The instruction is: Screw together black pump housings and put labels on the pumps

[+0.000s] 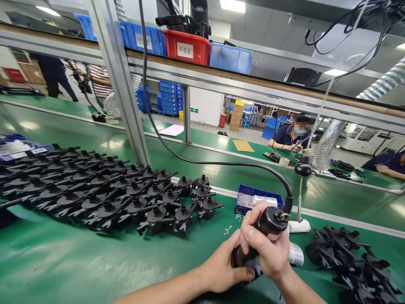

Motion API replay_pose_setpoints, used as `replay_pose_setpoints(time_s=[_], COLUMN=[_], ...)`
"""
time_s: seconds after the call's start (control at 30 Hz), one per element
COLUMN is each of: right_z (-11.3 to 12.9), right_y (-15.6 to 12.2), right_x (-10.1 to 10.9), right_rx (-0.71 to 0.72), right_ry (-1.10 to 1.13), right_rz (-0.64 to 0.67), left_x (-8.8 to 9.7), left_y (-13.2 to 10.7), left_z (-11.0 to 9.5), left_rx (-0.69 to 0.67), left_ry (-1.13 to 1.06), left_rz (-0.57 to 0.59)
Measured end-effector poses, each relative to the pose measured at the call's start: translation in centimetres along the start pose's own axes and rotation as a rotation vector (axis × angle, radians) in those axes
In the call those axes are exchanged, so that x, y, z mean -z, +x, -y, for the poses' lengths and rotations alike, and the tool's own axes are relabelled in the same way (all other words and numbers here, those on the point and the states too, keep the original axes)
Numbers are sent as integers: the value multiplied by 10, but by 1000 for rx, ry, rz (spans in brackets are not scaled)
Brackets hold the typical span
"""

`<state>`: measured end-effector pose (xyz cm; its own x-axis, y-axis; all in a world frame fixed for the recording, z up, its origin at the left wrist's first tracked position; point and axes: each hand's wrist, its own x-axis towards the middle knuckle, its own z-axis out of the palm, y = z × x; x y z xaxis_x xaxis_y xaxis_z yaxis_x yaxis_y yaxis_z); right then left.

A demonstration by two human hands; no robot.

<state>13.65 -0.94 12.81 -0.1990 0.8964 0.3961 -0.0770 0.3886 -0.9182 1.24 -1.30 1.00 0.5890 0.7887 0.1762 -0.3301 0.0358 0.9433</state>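
Observation:
My right hand [268, 249] is wrapped round a black electric screwdriver [272, 220], held upright and slightly tilted, its cable leaving the top. Close against its lower end, my left hand [220, 266] is closed on a black plastic part [242, 283], thumb pressed on it. The hands and the tool hide most of that part and the driver's tip. Behind the hands sits a blue tray [278, 196] with small metal screws or nuts [245, 200] and a clear bag. Several small metal pieces [228, 230] lie loose on the green mat.
Rows of black plastic assemblies [95, 198] cover the left of the green table [79, 261]; more black parts [348, 257] are piled at right. A white roll [299, 226] lies beside the tool. A metal post [120, 80] and shelf with a red bin [186, 46] stand ahead. A masked co-worker [292, 135] sits opposite.

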Motion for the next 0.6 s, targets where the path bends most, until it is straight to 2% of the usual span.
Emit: replay_pose_setpoints(time_s=[0.2, 0.43, 0.53, 0.6], right_z=[1, 6, 16, 20], right_y=[6, 13, 17, 22], right_x=[-3, -8, -3, 5], right_rx=[2, -110, -103, 26], right_ry=[125, 302, 329, 306], right_rz=[3, 27, -19, -160], left_x=[2, 4, 5, 9], left_y=[-1, -5, -11, -13], left_z=[5, 3, 10, 14], left_rx=[14, 65, 155, 193], left_ry=[19, -11, 123, 217], left_rz=[-6, 0, -120, -225])
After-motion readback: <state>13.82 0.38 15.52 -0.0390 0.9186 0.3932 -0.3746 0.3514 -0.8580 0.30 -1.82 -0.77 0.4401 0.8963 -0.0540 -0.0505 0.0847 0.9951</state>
